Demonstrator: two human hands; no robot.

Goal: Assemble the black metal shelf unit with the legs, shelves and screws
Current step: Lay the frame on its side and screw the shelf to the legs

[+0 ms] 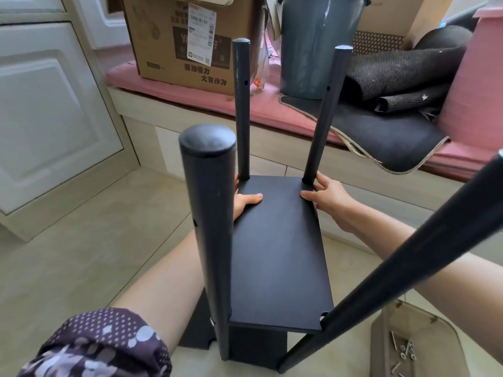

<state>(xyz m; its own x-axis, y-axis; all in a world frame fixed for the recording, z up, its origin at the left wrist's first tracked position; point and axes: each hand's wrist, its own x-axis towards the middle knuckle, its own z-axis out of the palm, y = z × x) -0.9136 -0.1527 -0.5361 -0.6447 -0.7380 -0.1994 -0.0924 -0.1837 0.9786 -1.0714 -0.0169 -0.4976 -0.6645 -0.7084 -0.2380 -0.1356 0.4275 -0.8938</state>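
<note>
Both grips on the far end of the upper shelf: left hand with thumb laid flat on the top face and fingers hidden past the left edge behind the near left leg, so wrapped round the edge by the look of it; right hand mirroring it, thumb on top, fingers curled over the right edge just beside the far right leg. Shelf held level between four upright legs, long axis running straight away from the body, far left leg at its far corner and near right leg leaning across the foreground. Near-right corner notch close against that leg but with no screw visible there (a screw head does show low on the near left leg). A second black shelf on the floor beneath. Screws loose in a clear tray at the lower right, nearer the right hand, well behind both grips. Likely next: settle the shelf against the leg holes, then reach back for a screw. Cardboard box and grey bin on the pink bench cushion beyond.
</note>
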